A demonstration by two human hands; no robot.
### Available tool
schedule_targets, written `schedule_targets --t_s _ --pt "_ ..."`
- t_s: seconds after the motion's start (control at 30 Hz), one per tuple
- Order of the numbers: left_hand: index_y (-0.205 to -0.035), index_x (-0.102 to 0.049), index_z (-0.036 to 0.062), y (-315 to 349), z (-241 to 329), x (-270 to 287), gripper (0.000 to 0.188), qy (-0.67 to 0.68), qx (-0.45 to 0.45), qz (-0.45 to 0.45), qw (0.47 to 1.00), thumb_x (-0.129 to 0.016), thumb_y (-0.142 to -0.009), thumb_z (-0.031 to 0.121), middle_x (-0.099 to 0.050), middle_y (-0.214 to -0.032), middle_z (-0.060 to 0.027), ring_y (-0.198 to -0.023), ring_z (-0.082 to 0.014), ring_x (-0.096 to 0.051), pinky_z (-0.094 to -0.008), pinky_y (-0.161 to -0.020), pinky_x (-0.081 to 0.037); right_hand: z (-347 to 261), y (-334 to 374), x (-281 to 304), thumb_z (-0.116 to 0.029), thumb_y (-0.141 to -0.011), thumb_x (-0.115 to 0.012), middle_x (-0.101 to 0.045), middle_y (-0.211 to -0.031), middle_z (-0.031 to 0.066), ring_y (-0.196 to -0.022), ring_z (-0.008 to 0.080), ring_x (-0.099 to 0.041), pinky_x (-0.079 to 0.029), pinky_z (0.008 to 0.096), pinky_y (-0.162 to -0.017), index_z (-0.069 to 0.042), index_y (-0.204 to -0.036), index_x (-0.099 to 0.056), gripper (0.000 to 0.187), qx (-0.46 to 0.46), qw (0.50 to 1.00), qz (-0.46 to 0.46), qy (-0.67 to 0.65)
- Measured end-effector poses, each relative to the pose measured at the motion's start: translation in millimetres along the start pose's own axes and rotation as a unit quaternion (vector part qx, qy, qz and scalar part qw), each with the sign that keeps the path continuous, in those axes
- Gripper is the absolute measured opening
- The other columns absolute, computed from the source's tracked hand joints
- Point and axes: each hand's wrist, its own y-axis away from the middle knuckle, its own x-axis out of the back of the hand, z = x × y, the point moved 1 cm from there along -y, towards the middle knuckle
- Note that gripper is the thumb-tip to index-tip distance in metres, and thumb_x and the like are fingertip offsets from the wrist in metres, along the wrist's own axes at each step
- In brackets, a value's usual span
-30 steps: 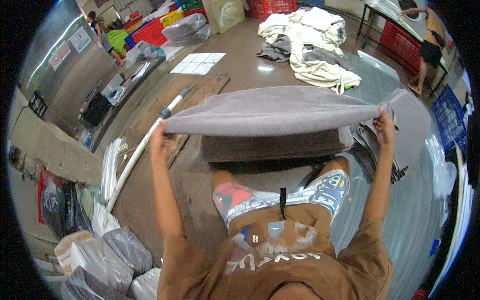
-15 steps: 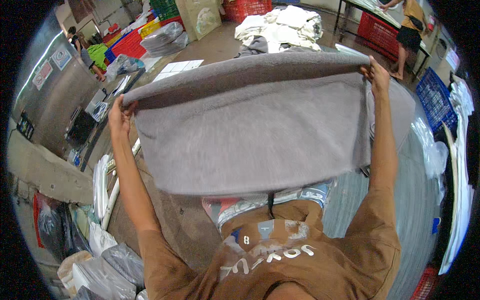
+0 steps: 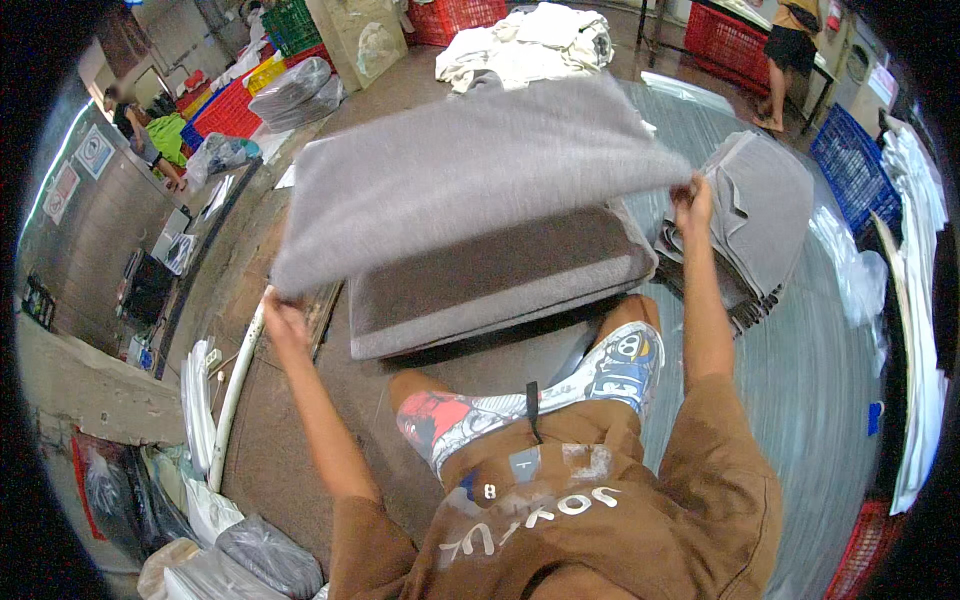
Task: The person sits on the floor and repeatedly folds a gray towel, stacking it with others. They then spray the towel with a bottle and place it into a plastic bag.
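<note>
A grey towel [image 3: 470, 180] is stretched in the air between my two hands, its far side billowing upward. My left hand [image 3: 290, 322], a little blurred, is closed on its near left corner. The near right corner is pinched in my right hand [image 3: 693, 205]. Beneath the raised cloth lies a thick folded grey towel stack [image 3: 500, 315], its near edge showing and its far part covered from sight. Just right of my right hand is another pile of folded grey towels [image 3: 765, 205] with a fringed-looking near edge.
A white cloth heap [image 3: 525, 48] lies beyond the towels. Red crates [image 3: 725, 45] and a blue crate [image 3: 855, 165] stand on the right. Plastic-wrapped bundles [image 3: 265, 550] lie lower left, near a white pipe [image 3: 238, 390]. Two other people are farther off.
Both hands have come down and nearer, the left one most. The towel has swung from hanging upright to billowing out nearly flat, exposing the folded stack and the right-hand pile.
</note>
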Motion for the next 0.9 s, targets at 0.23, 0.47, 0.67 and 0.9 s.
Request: schedule_targets --t_s 0.23,0.47,0.67,0.9 --pt "-0.129 -0.032 0.0063 84 -131 75 0.062 -0.004 0.285 0.129 0.95 -0.055 -0.083 0.042 -0.028 -0.137 -0.0159 -0.121 -0.034 -0.035 -0.047 -0.096 -0.034 110 79 144 -0.031 -0.082 -0.053 -0.049 -0.112 0.007 -0.1 0.0226 -0.048 -0.04 0.0384 -0.09 -0.009 -0.112 -0.05 0.038 -0.192 0.97 0.151 0.007" --pt "-0.125 -0.033 0.002 43 -158 72 0.054 -0.125 0.272 0.086 0.95 -0.06 -0.084 0.023 -0.044 -0.123 -0.0171 -0.107 -0.0351 -0.049 -0.0472 -0.085 -0.044 64 18 138 -0.021 -0.074 -0.069 -0.048 -0.122 0.0151 -0.107 0.0312 -0.047 -0.037 0.0528 -0.085 -0.007 -0.125 -0.039 0.062 -0.156 0.951 0.109 0.242" --pt "-0.121 -0.036 0.0019 65 -142 111 0.047 -0.133 0.157 0.164 0.965 -0.061 -0.083 0.012 -0.051 -0.112 -0.0158 -0.1 -0.03 -0.053 -0.0487 -0.08 -0.046 91 57 133 -0.014 -0.071 -0.072 -0.055 -0.107 0.013 -0.094 0.0235 -0.054 -0.044 0.0342 -0.08 -0.006 -0.114 -0.051 0.049 -0.04 0.955 0.191 0.225" --pt "-0.1 -0.047 0.0002 49 -165 89 0.03 -0.346 0.259 0.154 0.889 -0.063 -0.079 0.015 -0.054 -0.107 -0.0139 -0.095 -0.027 -0.054 -0.0411 -0.075 -0.046 98 46 180 -0.014 -0.07 -0.07 -0.05 -0.118 0.0169 -0.106 0.0299 -0.049 -0.039 0.0414 -0.09 -0.004 -0.117 -0.048 0.052 -0.034 0.854 0.325 0.405"
